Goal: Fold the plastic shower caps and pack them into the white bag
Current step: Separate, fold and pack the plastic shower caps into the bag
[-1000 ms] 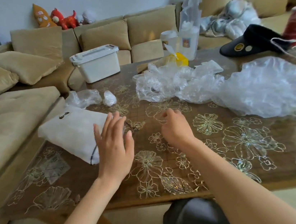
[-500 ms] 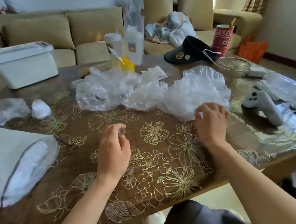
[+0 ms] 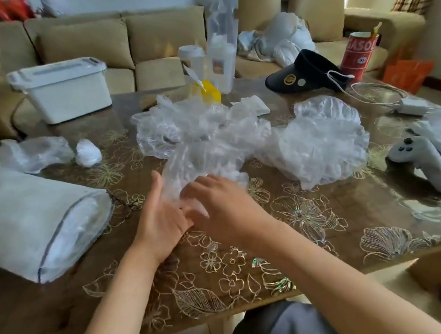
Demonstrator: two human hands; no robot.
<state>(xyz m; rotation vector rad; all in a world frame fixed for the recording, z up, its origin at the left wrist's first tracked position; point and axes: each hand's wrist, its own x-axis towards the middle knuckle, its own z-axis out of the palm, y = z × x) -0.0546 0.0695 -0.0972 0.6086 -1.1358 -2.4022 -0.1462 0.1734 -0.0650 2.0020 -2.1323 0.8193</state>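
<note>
Head view, motion-blurred: at mid-surface (image 3: 335, 198) the left hand (image 3: 160, 219) lies open, fingertips hidden under a clear cap (image 3: 200, 164) and the right hand (image 3: 222, 209), whose grip I cannot tell. The bag (image 3: 19, 219) lies left, cut off.

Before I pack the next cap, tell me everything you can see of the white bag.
The white bag looks like soft, matte fabric with a small black mark on top. It lies on its side at the table's left near edge, mouth facing right and open, rimmed by a dark cord. Whitish plastic shows inside. Left hand and right hand do not touch it.
</note>
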